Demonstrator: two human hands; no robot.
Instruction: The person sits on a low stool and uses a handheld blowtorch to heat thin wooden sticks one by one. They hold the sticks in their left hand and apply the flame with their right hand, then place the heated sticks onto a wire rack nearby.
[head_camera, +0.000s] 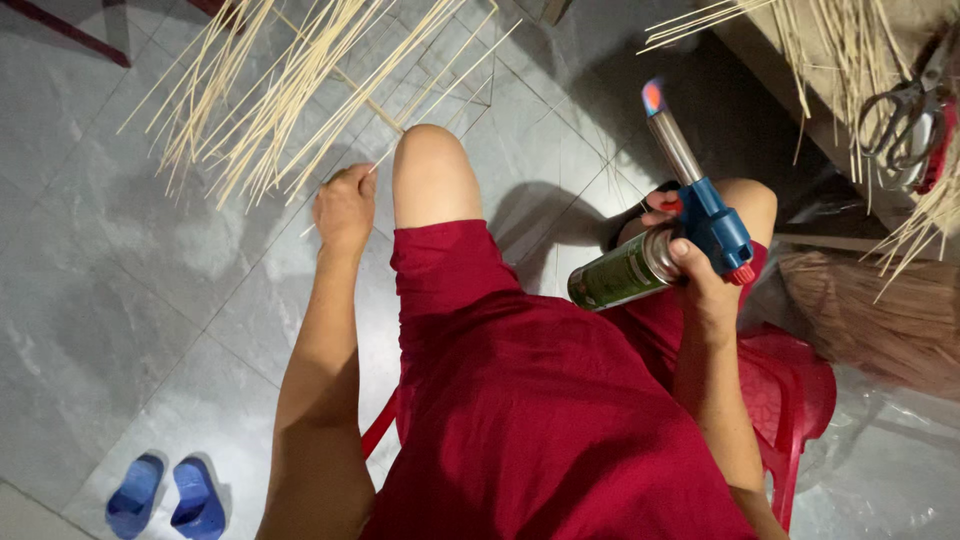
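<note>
At the far left, low on the tiled floor (120, 300), a pair of blue slippers (166, 496) is seen, well apart from the work; above them a fan of thin pale bamboo sticks (260, 100) is spread over the floor, its long axes running from lower left up to upper right, and one end of the bundle is gathered at the left hand (345, 207); the fingers of that hand are clenched around the stick ends just beside the raised left knee (430, 170); the sticks therefore lie up and to the left of that hand. Across the red shorts (520, 400), the right hand (700, 275) is closed around a green gas canister (620, 272) fitted with a blue torch head (715, 222); the metal nozzle (672, 145) is tilted up and slightly left, and a small flame (653, 97) is lit at its tip; the flame stands well apart from the sticks, which are nearer the left hand. A red plastic stool (795, 400) is partly visible under the person; at the far right, scissors (905, 120) rest on a low worktop (760, 50) among more sticks.
</note>
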